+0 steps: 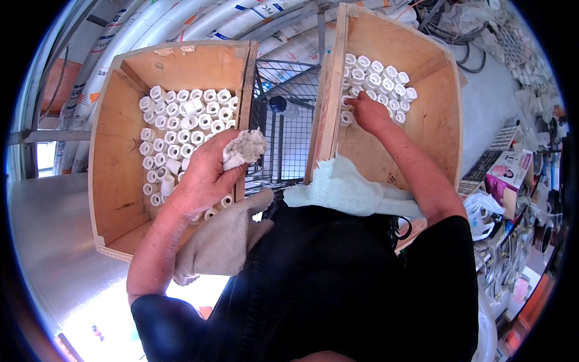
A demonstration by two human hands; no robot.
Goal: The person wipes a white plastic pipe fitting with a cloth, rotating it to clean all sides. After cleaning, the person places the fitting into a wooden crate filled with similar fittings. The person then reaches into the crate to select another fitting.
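Note:
My left hand (206, 174) grips a crumpled, dirty white cloth (246, 147) between thumb and fingers, above the right side of the left wooden box (115, 181). That box holds many white plastic pipe fittings (172, 123), mostly standing on end, a few lying on their sides. Inside the right wooden box (427, 115), my right hand (372, 114) reaches its fingertips to a white plastic fitting (347, 100) by the left wall. Whether the fingers grip it is hidden. More fittings (386, 85) with hexagonal collars stand close together there, towards the far left corner.
Between the boxes stands a black wire basket (289, 151) with a dark-capped bottle (284, 106). A beige cloth (226, 235) and a pale green cloth (348, 188) hang at the near edges. Wrapped PVC pipes (190, 22) lie behind; cartons (509, 174) and bags crowd the right.

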